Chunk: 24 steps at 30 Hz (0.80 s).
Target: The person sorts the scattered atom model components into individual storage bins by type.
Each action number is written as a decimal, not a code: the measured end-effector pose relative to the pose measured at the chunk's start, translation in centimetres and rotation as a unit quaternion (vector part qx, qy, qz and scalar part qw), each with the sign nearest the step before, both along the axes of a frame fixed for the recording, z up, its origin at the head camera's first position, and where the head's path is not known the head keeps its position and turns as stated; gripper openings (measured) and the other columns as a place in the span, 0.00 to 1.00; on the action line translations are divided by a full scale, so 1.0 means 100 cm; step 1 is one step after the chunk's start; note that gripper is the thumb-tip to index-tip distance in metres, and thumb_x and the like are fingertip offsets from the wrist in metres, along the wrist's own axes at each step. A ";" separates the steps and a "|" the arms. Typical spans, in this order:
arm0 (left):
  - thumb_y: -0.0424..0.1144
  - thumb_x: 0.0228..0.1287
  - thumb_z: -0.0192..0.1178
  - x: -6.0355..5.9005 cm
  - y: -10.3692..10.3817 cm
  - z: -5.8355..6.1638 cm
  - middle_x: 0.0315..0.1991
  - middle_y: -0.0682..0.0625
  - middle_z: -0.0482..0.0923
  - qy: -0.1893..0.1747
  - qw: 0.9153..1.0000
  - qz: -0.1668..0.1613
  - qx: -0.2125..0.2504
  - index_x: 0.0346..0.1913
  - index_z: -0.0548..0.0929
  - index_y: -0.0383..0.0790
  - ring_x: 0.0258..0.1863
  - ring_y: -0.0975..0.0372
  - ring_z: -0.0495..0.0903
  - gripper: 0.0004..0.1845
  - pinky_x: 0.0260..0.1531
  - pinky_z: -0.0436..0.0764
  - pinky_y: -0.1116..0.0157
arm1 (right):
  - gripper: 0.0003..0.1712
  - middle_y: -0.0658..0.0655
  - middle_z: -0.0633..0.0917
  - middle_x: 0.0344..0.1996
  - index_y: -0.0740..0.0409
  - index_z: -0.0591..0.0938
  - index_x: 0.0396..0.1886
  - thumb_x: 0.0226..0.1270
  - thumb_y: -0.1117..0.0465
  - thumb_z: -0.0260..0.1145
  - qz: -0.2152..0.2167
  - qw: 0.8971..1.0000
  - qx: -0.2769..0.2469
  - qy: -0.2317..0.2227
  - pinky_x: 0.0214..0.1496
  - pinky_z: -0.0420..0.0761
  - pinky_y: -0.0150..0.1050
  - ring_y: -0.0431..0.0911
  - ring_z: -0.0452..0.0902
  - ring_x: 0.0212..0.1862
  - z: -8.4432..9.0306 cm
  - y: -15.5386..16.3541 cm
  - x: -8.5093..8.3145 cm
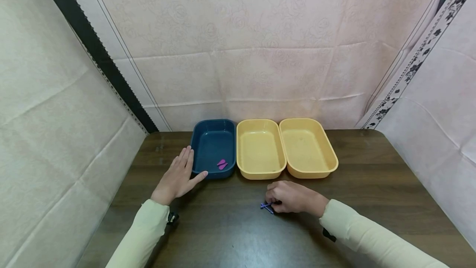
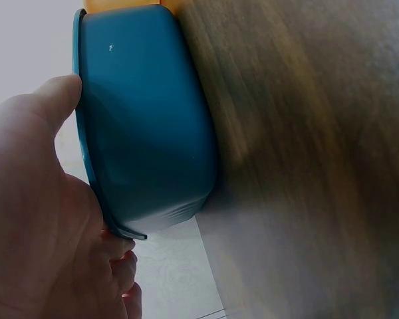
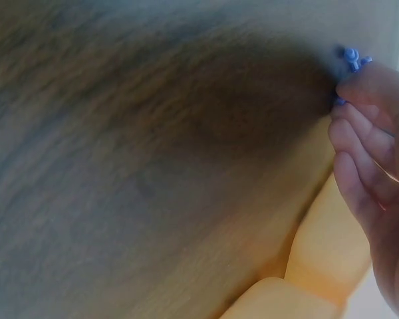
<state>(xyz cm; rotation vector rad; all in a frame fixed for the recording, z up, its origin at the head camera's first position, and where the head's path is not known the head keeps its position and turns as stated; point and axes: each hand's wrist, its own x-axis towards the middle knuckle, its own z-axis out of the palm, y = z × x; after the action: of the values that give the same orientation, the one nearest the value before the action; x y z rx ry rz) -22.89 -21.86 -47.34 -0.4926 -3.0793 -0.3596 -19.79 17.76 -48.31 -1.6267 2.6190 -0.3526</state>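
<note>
My left hand [image 1: 179,175] lies flat on the dark wooden table [image 1: 230,235], fingers straight, its fingertips and thumb against the outer wall of a dark blue tray [image 1: 202,135]. In the left wrist view the palm [image 2: 33,226] touches that tray's [image 2: 146,126] rim. A small pink piece [image 1: 222,163] lies inside the tray. My right hand [image 1: 288,197] rests on the table in front of the yellow trays, fingers curled, pinching a small purple-blue piece [image 1: 266,206]. The right wrist view shows that piece [image 3: 351,58] at the curled fingertips [image 3: 366,86].
Two yellow trays [image 1: 245,168] [image 1: 332,158] stand side by side to the right of the blue one, along the table's far edge. Pink fabric walls [image 1: 260,53] close in the table at the back and on both sides.
</note>
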 end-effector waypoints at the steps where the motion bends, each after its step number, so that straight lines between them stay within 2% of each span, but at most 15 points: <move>1: 0.71 0.75 0.49 0.000 0.000 0.000 0.86 0.32 0.43 0.000 1.000 0.000 0.000 0.84 0.48 0.27 0.86 0.39 0.45 0.56 0.84 0.51 0.40 | 0.12 0.45 0.80 0.27 0.48 0.82 0.26 0.60 0.65 0.77 -0.001 1.000 0.002 -0.002 0.30 0.69 0.18 0.29 0.68 0.32 0.000 0.000 0.000; 12: 0.71 0.75 0.49 0.000 0.000 0.000 0.86 0.33 0.42 0.000 1.000 0.001 -0.001 0.84 0.48 0.27 0.86 0.39 0.44 0.56 0.84 0.51 0.40 | 0.10 0.45 0.81 0.28 0.48 0.83 0.27 0.61 0.65 0.76 0.000 1.000 0.002 0.003 0.32 0.70 0.18 0.29 0.68 0.32 0.001 0.002 0.000; 19: 0.71 0.75 0.49 0.000 0.000 0.000 0.86 0.33 0.42 -0.001 1.000 0.000 -0.001 0.84 0.48 0.27 0.86 0.39 0.44 0.56 0.84 0.51 0.40 | 0.06 0.45 0.83 0.30 0.49 0.86 0.31 0.63 0.65 0.75 -0.017 1.000 0.014 -0.018 0.34 0.73 0.19 0.29 0.70 0.34 0.013 0.005 0.000; 24: 0.72 0.75 0.48 0.000 0.000 0.000 0.86 0.33 0.43 -0.002 1.000 0.001 -0.001 0.84 0.48 0.27 0.86 0.39 0.44 0.56 0.84 0.51 0.39 | 0.07 0.43 0.83 0.31 0.49 0.86 0.31 0.63 0.64 0.76 -0.026 1.000 0.013 -0.003 0.34 0.75 0.20 0.29 0.72 0.35 0.027 0.011 -0.001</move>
<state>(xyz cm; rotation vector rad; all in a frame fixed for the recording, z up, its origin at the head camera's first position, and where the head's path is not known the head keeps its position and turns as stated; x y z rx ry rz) -22.92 -21.83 -47.29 -0.4888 -3.0840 -0.3580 -19.86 18.89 -45.60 -1.5501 2.6540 -0.3241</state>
